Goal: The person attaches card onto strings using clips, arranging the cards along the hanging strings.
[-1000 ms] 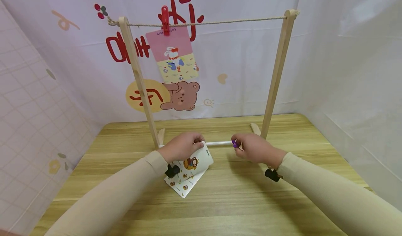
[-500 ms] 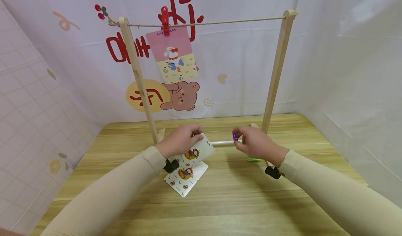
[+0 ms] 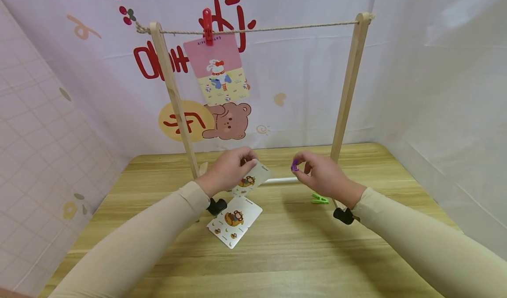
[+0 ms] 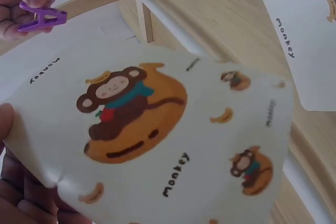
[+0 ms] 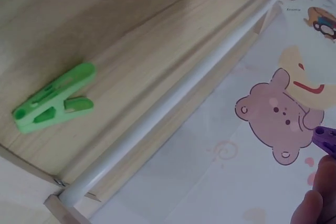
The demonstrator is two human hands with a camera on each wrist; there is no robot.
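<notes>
My left hand [image 3: 231, 170] pinches a white card with a monkey print [image 4: 136, 114] by its edge, raised over the table. Between the thumb and fingers of my right hand [image 3: 322, 177] is a small purple clothespin [image 4: 44, 17]. A second monkey card [image 3: 241, 216] lies on the table below my left hand. On the tabletop below my right hand rests a green clothespin [image 5: 55, 98]. Above hangs a pink and yellow rabbit card [image 3: 218, 69], held to a rope [image 3: 285, 27] by a red clothespin [image 3: 207, 27].
The rope runs between a left wooden post [image 3: 174, 95] and a right wooden post [image 3: 348, 91]. A white rod [image 5: 173, 98] joins the frame low down, near the table [image 3: 301, 254]. Behind stands a printed cloth backdrop [image 3: 301, 69].
Both hands have risen, the left with its card, the right with the purple clothespin. The lower monkey card and the green clothespin have come into fuller view.
</notes>
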